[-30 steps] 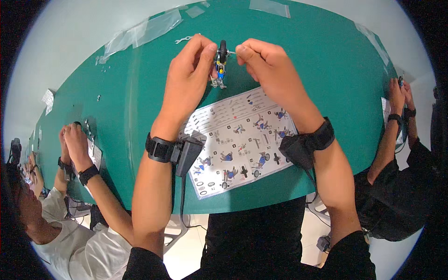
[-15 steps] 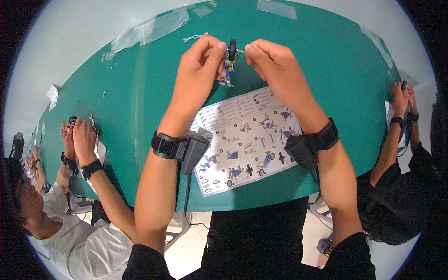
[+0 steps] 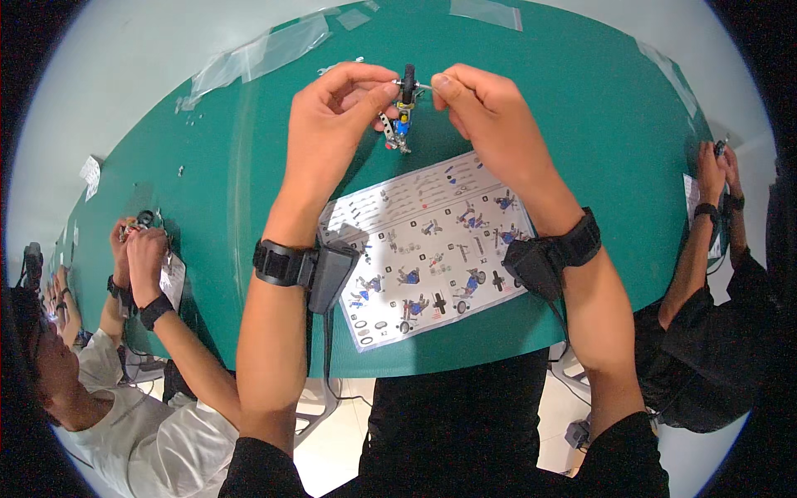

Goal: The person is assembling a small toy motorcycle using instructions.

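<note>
A small model motorcycle (image 3: pixel 403 124) is held up between my hands, with blue and yellow parts and bare metal pieces. Its black wheel (image 3: pixel 409 83) points away from me. At the wheel's left side, the thumb and fingers of my left hand (image 3: pixel 332 112) pinch the end of the axle, while its other fingers curl beside the frame. My right hand (image 3: pixel 486 112) is closed on a thin metal rod (image 3: pixel 424 86) that meets the wheel's right side; its far end is hidden in my fingers. A perforated metal strip (image 3: pixel 385 126) shows on the model's left.
Below my hands lies a printed instruction sheet (image 3: pixel 432 257) on the green table (image 3: pixel 598 141). A small metal wrench (image 3: pixel 328 70) and clear plastic bags (image 3: pixel 266 56) lie at the far side. Co-workers' hands (image 3: pixel 145 257) hold parts at left, and others (image 3: pixel 716 178) at right.
My left hand has shifted left and loosened its wrap around the model, so the perforated strip now shows. The right hand keeps its pinch on the rod.
</note>
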The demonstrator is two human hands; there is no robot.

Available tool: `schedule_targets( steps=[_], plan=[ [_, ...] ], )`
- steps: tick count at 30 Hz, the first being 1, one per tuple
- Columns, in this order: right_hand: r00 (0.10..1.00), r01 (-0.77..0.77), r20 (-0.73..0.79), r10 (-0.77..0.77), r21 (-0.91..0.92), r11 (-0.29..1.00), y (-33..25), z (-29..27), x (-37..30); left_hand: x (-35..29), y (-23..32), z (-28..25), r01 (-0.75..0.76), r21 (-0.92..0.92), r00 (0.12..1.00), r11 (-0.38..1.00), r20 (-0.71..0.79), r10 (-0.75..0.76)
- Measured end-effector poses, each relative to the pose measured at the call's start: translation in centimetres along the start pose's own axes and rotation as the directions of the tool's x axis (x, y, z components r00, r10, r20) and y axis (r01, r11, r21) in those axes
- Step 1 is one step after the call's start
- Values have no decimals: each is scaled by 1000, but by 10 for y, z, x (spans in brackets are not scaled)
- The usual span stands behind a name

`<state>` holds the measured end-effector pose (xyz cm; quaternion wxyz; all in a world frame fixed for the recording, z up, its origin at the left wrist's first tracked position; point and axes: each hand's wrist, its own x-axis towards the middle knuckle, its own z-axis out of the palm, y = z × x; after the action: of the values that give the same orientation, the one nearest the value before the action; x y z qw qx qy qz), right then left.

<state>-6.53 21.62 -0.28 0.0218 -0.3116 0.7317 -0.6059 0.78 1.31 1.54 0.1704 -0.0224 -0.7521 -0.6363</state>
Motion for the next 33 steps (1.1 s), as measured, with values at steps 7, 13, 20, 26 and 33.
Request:
schedule_targets(
  steps=[7,13,20,26,33],
  plan=[
    [1000,-12,13,12,-15,1000,3,-2,1,2,-3,-2,-12,-29,1000,1000,2,12],
    [1000,30,-4,-30,-52,998,-1,-1,0,1,-2,-2,-34,24,999,999,-19,35],
    [1000,-6,-14,6,-26,1000,-1,1,0,1,-1,-1,-27,-7,1000,1000,-10,27],
    [999,18,-27,-18,-10,1000,1,2,-2,3,-5,-2,-42,30,999,999,-11,42],
    [1000,1,-3,-1,-27,1000,-1,2,0,1,3,6,-107,4,993,994,-42,107]
  ],
)
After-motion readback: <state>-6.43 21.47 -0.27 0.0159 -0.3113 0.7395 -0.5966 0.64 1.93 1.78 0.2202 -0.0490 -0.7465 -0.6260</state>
